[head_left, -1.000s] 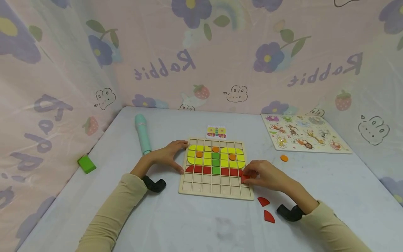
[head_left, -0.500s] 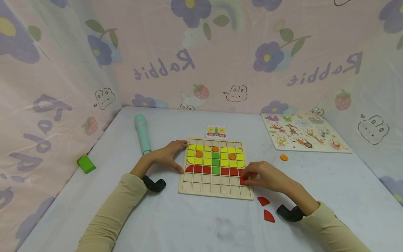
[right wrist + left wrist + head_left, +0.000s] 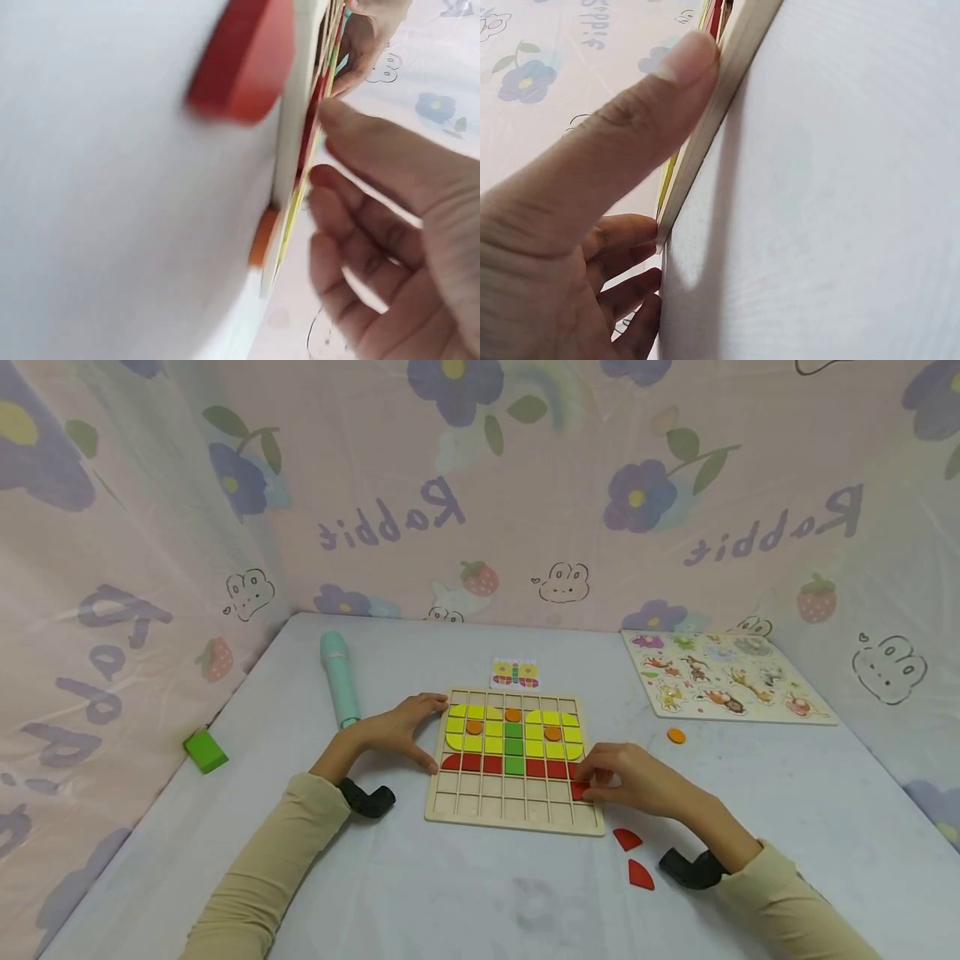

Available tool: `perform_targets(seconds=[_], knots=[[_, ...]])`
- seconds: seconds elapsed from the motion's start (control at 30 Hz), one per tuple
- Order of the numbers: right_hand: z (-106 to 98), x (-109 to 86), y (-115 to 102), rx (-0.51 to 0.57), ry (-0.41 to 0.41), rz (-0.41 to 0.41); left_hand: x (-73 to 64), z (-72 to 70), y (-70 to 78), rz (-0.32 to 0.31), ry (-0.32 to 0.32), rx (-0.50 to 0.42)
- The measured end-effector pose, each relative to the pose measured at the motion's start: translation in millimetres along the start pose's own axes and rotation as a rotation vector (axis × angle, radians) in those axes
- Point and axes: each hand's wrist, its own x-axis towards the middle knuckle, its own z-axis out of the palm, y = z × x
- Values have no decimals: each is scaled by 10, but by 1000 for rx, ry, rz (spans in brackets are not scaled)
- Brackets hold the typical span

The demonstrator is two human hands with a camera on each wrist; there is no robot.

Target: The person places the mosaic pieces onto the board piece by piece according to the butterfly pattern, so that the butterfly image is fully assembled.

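The square wooden grid board (image 3: 515,817) lies mid-table, its cells partly filled with yellow, green, orange and red tiles. My left hand (image 3: 397,731) rests at its left edge, thumb and fingers spread apart along the rim; the left wrist view shows the thumb (image 3: 694,64) touching the board's side. At the right edge, my right hand (image 3: 633,777) has thumb and forefinger on a red tile (image 3: 579,790), which sits in a cell just below the red row. In the right wrist view, this red tile (image 3: 306,139) shows edge-on between thumb and forefinger tips.
Two red quarter-round tiles (image 3: 641,875) lie near the board's lower right corner. An orange disc (image 3: 677,737) and an animal puzzle board (image 3: 738,685) are farther right. Behind the board is a pattern card (image 3: 515,674). A mint microphone-shaped object (image 3: 341,681) and green block (image 3: 206,752) lie left.
The right hand has lowered the red tile slightly into its cell, and it looks flatter now. The left hand stays at the board's edge.
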Motion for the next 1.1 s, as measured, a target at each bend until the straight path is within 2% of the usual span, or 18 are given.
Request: perform_targets(seconds=[0.07,0.3,0.47,0.7,0.83,0.9,0.97,1.1], knots=[[-50,-44,31,-13,41,8,-1,-1,-3,-1,1,0],[-286,-330,261,-138,262,18,-7,-12,1,-6,7,-6],[-386,-544,448,-202,338,110,2,-5,-10,-4,8,-5],[-367,-661,638,-167,265,159,5,11,-20,-10,4,-15],[-397,-647,702,-202,302,274,-3,4,-10,-8,9,-12],[-413,-643,743,-201,293,330,-2,3,-8,-10,8,-8],[-416,-640,792,-188,256,338,1,5,-6,-13,5,-5],[-395,-624,887,-176,202,305,3,5,-5,-13,2,-6]])
